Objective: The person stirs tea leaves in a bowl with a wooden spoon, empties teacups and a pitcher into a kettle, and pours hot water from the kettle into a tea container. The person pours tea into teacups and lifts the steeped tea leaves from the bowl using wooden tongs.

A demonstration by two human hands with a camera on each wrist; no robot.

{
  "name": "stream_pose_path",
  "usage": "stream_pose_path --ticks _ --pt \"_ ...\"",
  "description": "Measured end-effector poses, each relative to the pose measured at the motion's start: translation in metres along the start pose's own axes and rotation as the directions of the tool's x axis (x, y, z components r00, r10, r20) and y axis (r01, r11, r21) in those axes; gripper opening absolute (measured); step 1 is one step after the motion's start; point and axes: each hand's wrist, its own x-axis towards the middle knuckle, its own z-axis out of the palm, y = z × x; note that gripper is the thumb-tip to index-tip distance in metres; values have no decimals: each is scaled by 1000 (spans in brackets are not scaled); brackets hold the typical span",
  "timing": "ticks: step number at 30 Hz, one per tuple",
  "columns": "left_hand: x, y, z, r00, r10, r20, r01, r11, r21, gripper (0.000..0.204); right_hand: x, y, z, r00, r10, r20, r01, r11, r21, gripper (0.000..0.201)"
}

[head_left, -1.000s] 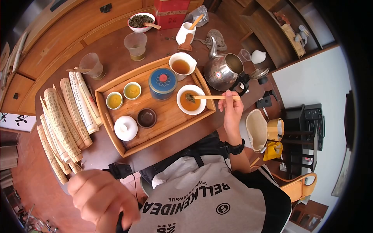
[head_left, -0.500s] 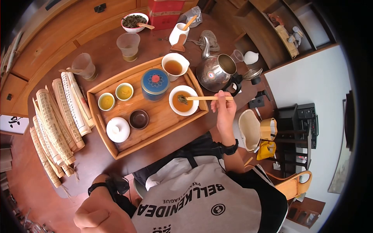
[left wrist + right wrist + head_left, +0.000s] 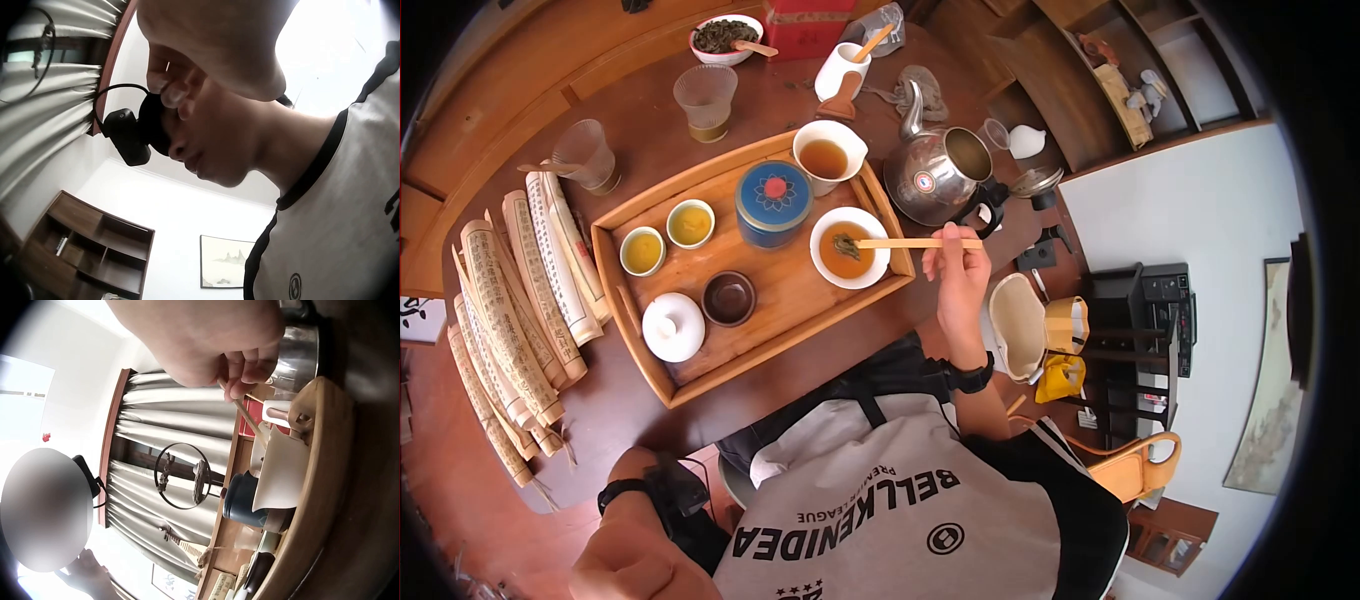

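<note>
Between thumb and fingers, the right hand [image 3: 960,290] pinches a pale wooden stick [image 3: 905,243], also visible in the right wrist view [image 3: 250,421]. Its far end meets dark wet leaves [image 3: 846,245] in a white bowl [image 3: 884,262] of amber liquid. Left of that bowl stands a blue lidded jar [image 3: 772,205], with a white pouring cup [image 3: 852,150] behind. The left hand [image 3: 635,560] is raised close to the head camera, its fingers curled. In the left wrist view, that hand [image 3: 215,50] has its fingertips by the black headgear [image 3: 153,124].
A wooden tray [image 3: 745,378] holds the bowl, two small yellow-filled cups, a dark cup [image 3: 729,298] and a white lid [image 3: 673,327]. Paper rolls [image 3: 505,320] lie at the left. A steel kettle [image 3: 930,180] stands right of the tray; glasses and a leaf dish stand behind.
The left hand has moved down and nearer the head camera's lower edge. The head view has shifted, so the table's things appear farther left. The right hand keeps its hold on the stick over the bowl.
</note>
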Motion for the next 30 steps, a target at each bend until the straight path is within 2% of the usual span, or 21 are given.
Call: stream_pose_path --ticks 4,6,7,9,13,15,18,22,25,30 --pt "1 5 -4 997 -72 31 73 997 -28 51 0 0 0 1000 5 3 -5 1000 -3 24" --pt "3 10 -9 977 -167 135 169 985 -10 48 1 1 0 1000 -6 8 7 999 -37 28" --pt "3 9 -8 977 -169 132 172 985 -11 48 1 1 0 1000 -6 8 6 999 -40 28" --pt "3 7 -8 986 -122 115 125 992 -21 47 1 0 1 1000 -12 9 12 999 -37 28" --pt "3 9 -9 989 -115 92 116 993 -8 48 1 0 1 1000 -1 2 1 1000 -6 24" --pt "4 5 -5 997 -71 23 71 997 -8 50 1 0 1 1000 6 4 -6 1000 -8 24" --pt "5 1 -4 1000 -8 11 9 998 -55 52 1 -1 1 1000 5 10 -5 1000 -19 24" --pt "5 3 -2 1000 -13 11 14 999 -49 53 0 -2 2 1000 -8 11 8 999 -47 28" --pt "4 0 1 999 39 -18 -40 999 -26 54 0 -2 1 1000 -21 13 21 999 -40 28" --pt "6 -5 6 997 49 -63 -54 994 -91 59 0 -2 1 1000 -13 9 13 1000 -2 24"
